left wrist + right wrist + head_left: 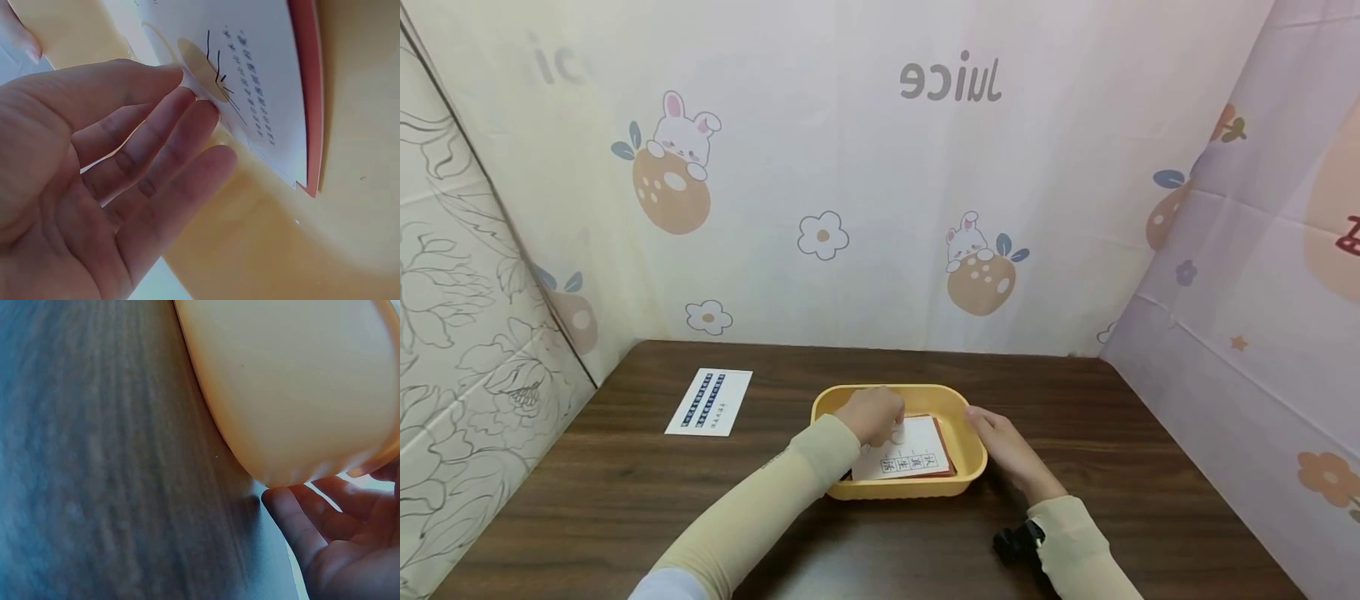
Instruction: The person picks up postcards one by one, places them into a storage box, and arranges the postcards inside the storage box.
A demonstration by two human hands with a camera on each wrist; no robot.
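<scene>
A yellow plastic basket [964, 433] stands on the table, with a stack of cards inside. The top one is a white card [917, 442] with printed characters in boxes, and red card edges show beneath it. Reaching into the basket, my left hand [874, 415] pinches the edge of a white card [262, 81] between thumb and fingertips. In the left wrist view, this card bears small text and a line drawing. My right hand [1011, 450] grips the basket's right end, thumb at the rim and fingers against the outer wall [300, 394].
On the dark wooden table [760, 517], a white card [709, 402] with blue printed strips lies left of the basket. Printed curtains [880, 167] hang behind the table and along both sides. A black device [1018, 542] is strapped at my right wrist.
</scene>
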